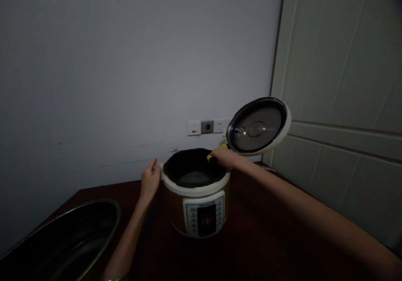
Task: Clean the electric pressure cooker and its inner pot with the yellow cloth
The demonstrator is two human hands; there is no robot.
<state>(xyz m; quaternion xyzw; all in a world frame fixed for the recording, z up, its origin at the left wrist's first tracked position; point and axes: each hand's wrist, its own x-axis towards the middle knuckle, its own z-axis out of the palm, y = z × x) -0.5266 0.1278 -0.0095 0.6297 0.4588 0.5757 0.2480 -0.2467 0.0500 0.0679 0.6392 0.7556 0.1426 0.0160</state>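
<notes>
A gold and white electric cooker (201, 205) stands on a dark red table (266, 239), its lid (257, 126) swung open to the upper right. The black inner pot (193, 172) shows inside. My left hand (150, 180) grips the cooker's left rim, fingers curled against it. My right hand (223, 157) is closed on a small yellow thing (216, 151) at the pot's back right edge; I cannot make out what it is.
A large metal basin (67, 241) sits at the table's front left. Wall sockets (207, 127) are mounted behind the cooker. A pale panelled door (342, 96) fills the right side, close to the open lid.
</notes>
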